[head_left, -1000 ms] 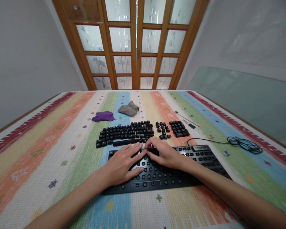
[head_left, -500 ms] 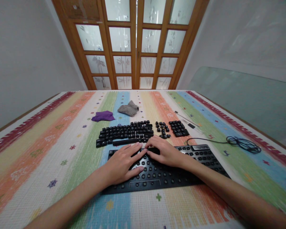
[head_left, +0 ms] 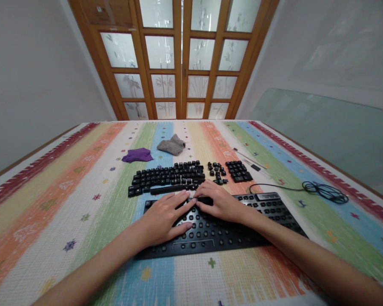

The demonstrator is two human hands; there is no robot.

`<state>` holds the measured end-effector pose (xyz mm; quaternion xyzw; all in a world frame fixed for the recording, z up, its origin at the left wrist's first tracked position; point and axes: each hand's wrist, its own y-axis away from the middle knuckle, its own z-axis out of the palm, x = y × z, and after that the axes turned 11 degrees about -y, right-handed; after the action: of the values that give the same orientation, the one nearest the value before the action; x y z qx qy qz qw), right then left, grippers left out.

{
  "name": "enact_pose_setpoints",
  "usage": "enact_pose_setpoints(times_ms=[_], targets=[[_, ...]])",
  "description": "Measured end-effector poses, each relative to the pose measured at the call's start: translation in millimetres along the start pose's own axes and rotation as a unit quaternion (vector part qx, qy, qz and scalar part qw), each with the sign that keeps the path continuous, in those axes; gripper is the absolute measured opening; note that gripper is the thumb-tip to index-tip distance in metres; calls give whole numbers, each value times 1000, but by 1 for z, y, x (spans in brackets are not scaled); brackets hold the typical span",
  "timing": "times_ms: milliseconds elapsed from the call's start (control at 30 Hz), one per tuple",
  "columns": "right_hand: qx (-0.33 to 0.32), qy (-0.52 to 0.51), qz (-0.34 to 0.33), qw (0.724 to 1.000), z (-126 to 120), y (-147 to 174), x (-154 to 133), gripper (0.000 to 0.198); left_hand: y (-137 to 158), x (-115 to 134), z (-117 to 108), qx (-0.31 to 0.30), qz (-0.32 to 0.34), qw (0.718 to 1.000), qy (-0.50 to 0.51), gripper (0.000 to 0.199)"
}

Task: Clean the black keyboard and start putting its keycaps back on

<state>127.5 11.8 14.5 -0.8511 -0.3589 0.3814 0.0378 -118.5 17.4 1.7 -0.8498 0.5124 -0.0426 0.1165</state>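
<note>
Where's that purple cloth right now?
In the head view, the purple cloth lies on the left of the table, just left of the grey cloth and beyond the loose black keycaps.

1 cam on person's head, facing fwd & down over table from its near end. Wide view: L hand & R hand close up w/ keyboard, ctr-low; doors far off, top ctr; L wall & R wall at edges.

likely a home (striped tablecloth)
</note>
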Motion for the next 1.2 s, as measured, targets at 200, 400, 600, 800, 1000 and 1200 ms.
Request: enact_pose_setpoints(times_ms=[200,400,600,800,1000,1200], targets=[[14,2,-19,1000,-1,-1,-1,13,-1,0,-1,0,2,1000,-12,57],[16,-9,-13,1000,-1,-2,0,11,-3,3,-3,-5,11,999,-42,57],[8,-19,2,1000,-1,-1,3,11,-3,5,-5,-11,13,999,-51,55],[3,-29,10,1000,-2,0,5,10,-2,4,-3,-5,10,999,-38,54],[-6,-21,13,1000,-3,-1,3,10,-1,4,-1,-5,5,999,-32,55],[-16,6,2,1000,-4,-2,0,10,-1,5,0,-1,-1,1000,-15,56]])
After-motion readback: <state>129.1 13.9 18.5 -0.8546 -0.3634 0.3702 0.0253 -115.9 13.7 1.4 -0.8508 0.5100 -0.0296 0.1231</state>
